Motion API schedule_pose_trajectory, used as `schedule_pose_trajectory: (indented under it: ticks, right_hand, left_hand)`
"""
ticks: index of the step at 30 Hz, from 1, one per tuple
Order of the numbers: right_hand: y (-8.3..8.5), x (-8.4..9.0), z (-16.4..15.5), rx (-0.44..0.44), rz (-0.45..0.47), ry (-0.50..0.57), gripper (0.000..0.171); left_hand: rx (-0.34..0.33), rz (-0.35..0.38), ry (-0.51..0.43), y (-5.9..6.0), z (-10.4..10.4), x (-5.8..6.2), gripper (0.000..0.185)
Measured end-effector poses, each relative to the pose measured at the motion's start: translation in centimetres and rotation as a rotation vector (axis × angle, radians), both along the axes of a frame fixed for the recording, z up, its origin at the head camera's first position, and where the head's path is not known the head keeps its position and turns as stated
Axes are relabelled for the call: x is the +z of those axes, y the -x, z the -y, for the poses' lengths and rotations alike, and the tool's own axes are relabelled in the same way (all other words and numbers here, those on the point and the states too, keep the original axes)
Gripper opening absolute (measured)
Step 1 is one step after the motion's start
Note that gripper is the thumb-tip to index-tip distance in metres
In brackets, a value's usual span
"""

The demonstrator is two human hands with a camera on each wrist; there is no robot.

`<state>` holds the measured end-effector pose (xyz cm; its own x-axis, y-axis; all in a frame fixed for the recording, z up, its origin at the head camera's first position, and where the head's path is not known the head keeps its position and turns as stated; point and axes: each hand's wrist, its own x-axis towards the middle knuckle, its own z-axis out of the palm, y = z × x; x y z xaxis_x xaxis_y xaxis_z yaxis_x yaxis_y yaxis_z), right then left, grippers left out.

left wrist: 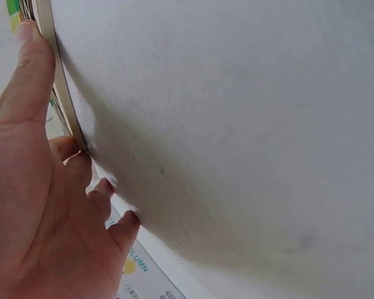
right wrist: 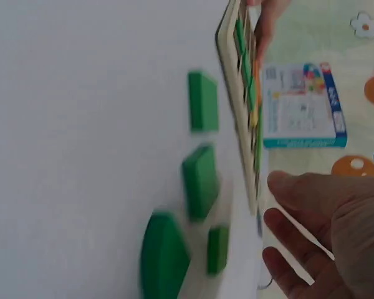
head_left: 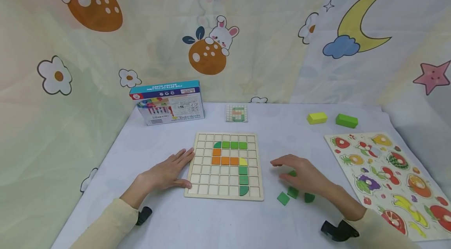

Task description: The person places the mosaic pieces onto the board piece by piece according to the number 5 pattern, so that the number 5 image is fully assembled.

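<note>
A pale wooden grid board (head_left: 206, 190) lies in the middle of the table. In its cells sit green squares (head_left: 234, 145), orange squares (head_left: 225, 161), a yellow piece (head_left: 243, 161) and more green pieces (head_left: 243, 180) running down the right side. My left hand (head_left: 165, 172) rests against the board's left edge, fingers straight, thumb (left wrist: 26, 53) at its near corner. To the right of the board, my right hand (head_left: 304, 176) hangs over several loose green tiles (head_left: 283, 198), with nothing between thumb and fingers. One tile (head_left: 292, 173) is partly hidden beneath it; a rounded one (right wrist: 164, 255) lies nearby.
Behind the board lies a small pattern card (head_left: 237, 113), with a toy box (head_left: 172, 104) to its left. A yellow block (head_left: 317, 118) and a green block (head_left: 347, 120) sit at the back right. A fruit puzzle board (head_left: 431, 233) covers the right side.
</note>
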<state>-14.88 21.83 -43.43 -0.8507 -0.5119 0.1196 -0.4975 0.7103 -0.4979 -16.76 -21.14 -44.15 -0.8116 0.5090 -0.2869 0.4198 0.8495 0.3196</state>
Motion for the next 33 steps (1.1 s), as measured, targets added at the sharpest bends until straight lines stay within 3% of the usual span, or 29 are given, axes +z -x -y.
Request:
schedule_pose_trajectory:
  ticks: [4,8,14,18,24,33]
  right_hand:
    - [0.3,-0.4,-3.3,-0.027,0.042,-0.049,0.048]
    - [0.1,-0.9,-4.8,0.0,0.092,-0.063,0.048]
    - [-0.1,-1.6,-4.9,0.074,-0.028,0.018,0.043]
    - [-0.1,-1.7,-4.2,0.038,-0.062,0.017,0.043]
    - [-0.1,-0.5,0.0,0.018,-0.036,0.054,0.042]
    - [0.0,-0.1,10.7,0.154,-0.052,0.055,0.039]
  left_hand:
    - [-0.005,0.007,0.003,0.0,0.0,0.1,0.103]
    - [-0.007,0.008,0.006,0.1,0.0,0.3,0.104]
    - [-0.001,0.006,-0.001,0.1,0.0,0.3,0.104]
    - [0.002,0.011,-0.002,0.1,0.0,0.2,0.104]
    - [0.008,0.014,0.007,0.1,0.1,0.2,0.105]
    - [0.009,0.022,0.005,0.2,0.0,0.0,0.106]
